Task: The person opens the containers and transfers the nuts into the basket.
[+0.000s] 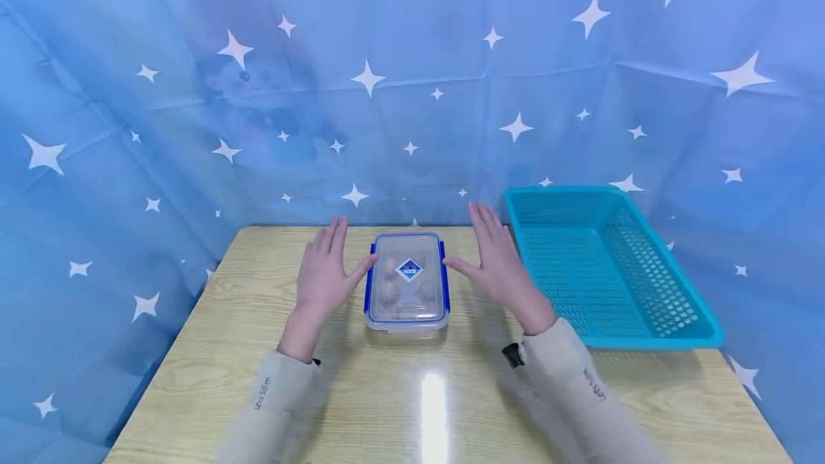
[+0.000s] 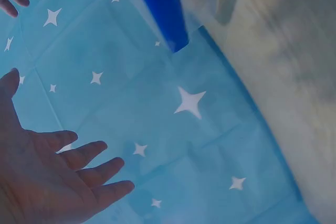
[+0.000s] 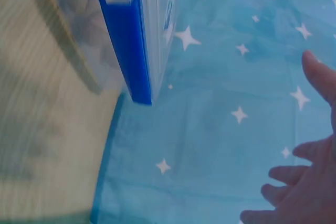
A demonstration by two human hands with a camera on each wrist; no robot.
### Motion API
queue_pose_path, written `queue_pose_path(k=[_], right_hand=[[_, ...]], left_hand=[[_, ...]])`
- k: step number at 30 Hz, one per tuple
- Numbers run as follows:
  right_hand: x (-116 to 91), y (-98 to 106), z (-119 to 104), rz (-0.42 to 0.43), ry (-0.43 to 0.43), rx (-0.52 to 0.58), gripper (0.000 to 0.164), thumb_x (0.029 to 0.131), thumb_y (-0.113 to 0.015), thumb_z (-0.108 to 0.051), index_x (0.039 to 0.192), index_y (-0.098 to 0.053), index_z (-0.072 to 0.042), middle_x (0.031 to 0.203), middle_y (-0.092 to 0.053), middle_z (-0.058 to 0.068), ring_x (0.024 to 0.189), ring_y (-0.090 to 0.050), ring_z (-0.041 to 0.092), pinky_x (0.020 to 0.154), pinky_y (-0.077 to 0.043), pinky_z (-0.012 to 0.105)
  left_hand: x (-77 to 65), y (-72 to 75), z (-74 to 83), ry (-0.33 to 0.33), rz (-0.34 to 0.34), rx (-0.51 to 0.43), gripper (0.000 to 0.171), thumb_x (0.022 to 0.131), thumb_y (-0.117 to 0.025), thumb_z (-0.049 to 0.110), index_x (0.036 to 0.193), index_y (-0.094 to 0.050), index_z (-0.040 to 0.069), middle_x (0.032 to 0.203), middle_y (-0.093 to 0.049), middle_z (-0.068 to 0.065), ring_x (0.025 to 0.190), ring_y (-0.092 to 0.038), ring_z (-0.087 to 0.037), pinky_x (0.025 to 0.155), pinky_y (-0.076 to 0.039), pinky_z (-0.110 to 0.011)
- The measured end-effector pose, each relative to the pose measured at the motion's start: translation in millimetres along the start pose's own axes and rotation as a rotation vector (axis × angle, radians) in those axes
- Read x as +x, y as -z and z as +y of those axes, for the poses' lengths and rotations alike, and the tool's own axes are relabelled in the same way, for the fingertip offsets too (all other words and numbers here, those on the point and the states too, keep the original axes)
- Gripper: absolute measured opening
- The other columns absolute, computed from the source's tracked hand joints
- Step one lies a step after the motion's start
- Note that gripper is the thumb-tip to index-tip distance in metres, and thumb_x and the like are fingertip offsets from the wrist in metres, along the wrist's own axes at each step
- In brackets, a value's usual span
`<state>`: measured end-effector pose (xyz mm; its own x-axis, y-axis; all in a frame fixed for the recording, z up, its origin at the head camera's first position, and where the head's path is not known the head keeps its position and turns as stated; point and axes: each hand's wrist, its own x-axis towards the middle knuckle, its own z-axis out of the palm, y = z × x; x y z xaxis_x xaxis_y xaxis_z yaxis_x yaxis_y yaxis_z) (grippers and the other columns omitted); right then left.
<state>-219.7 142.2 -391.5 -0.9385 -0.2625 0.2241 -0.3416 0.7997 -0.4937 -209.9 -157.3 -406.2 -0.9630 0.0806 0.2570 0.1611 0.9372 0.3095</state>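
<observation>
A clear plastic food container with a blue-edged lid and blue side clips stands on the table. Several round, brownish things show dimly through its lid; their kind cannot be made out. My left hand is held to the container's left, fingers straight and thumb pointing toward it. On the other side my right hand mirrors it, fingers extended and thumb near the right clip. Neither hand holds anything. Both wrist views show an open palm apart from the container, with a blue clip beyond the left palm.
A turquoise plastic basket with perforated sides stands at the right of the wooden table, near its back edge. Behind the table hangs a blue curtain with white stars. A light reflection lies on the tabletop toward the front.
</observation>
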Motion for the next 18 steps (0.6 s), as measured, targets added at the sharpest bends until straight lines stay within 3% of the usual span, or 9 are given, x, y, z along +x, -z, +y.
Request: queue_pose_path(k=[8,18], right_hand=[[-8,-21,-2,0.011,-0.008,0.123,0.098,0.093,-0.066,-0.049,0.162,-0.007,-0.014,0.17,-0.003,0.01,0.156,-0.006,0.036,0.123,-0.019,0.062],[-12,-56,-1,-0.014,-0.039,0.185,0.091,0.094,-0.068,-0.041,0.161,-0.014,-0.01,0.169,-0.009,0.014,0.154,-0.015,0.039,0.122,-0.023,0.06]], left_hand=[[-10.1,-21.7,-1.3,0.03,-0.02,-0.118,0.088,0.095,-0.051,0.063,0.16,-0.022,0.011,0.163,-0.03,-0.016,0.149,-0.03,-0.04,0.124,-0.024,-0.054],[-16.6,-34.3,-4.6,0.09,-0.091,-0.241,0.086,0.095,-0.053,0.062,0.16,-0.021,0.016,0.165,-0.027,-0.012,0.15,-0.031,-0.036,0.117,-0.035,-0.055]])
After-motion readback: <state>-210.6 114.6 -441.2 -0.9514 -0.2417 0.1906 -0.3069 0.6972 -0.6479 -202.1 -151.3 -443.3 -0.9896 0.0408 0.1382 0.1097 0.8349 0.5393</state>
